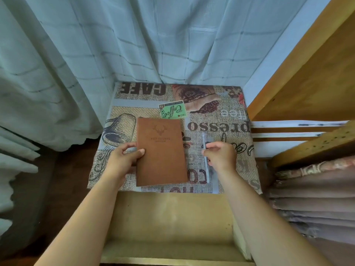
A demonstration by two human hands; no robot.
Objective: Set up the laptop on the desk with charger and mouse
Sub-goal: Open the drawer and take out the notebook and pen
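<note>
We have our left hand on the near left edge of a brown notebook that lies on the counter, which is covered by a cloth printed with coffee words and pictures. Our thumb lies on top of the cover and the other fingers curl at the book's left edge, so the hand is grasping the notebook; we cannot tell whether it is lifted off the cloth. The cover bears a stamped deer head and a line of lettering just beyond the thumb tip.

Our right hand is to the right of the notebook, apart from it, with the fingers pinched around a clear pen. The pen runs away from us and toward us, its far end poking out beyond the fingertips and its near end showing below the hand, over the cloth.

Beyond both hands a pale checked curtain hangs down to the far edge of the counter. To the right of the right hand stands a wooden shelf unit, with folded fabrics stacked in its lower part. Nearer to us than the hands a bare wooden surface shows below the cloth's edge.

No laptop, charger or mouse appears anywhere in view.
</note>
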